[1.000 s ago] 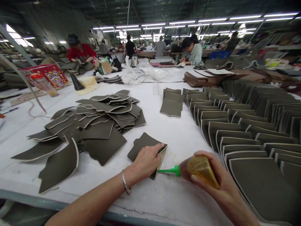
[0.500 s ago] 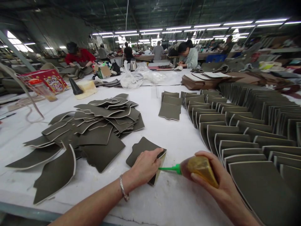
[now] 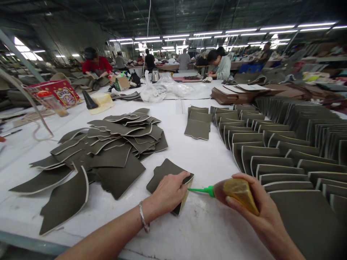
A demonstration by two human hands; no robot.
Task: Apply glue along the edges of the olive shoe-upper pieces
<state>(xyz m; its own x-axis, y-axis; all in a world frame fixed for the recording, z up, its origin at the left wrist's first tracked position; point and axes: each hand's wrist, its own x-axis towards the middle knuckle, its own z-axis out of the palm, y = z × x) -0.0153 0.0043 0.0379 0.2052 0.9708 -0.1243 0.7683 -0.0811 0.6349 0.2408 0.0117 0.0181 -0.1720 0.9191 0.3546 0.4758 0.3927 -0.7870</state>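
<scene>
My left hand [image 3: 167, 193] lies fingers-down on a dark olive leather piece [image 3: 165, 172] on the white table, pressing it near its lifted right edge. My right hand [image 3: 252, 207] grips an amber glue bottle [image 3: 238, 190] whose green nozzle [image 3: 202, 190] points left, its tip just at the pale edge of that piece beside my left fingertips. A silver bracelet sits on my left wrist.
A loose heap of olive cut pieces [image 3: 108, 144] lies to the left. Rows of overlapped olive pieces [image 3: 284, 151] fill the right side. A small stack [image 3: 197, 124] sits mid-table. Bags, a red box [image 3: 58, 92] and other workers [image 3: 219, 63] are farther back.
The glue bottle's nozzle has slid up along the piece's right edge, from its lower part toward the top corner. My left hand stays pressed on the piece.
</scene>
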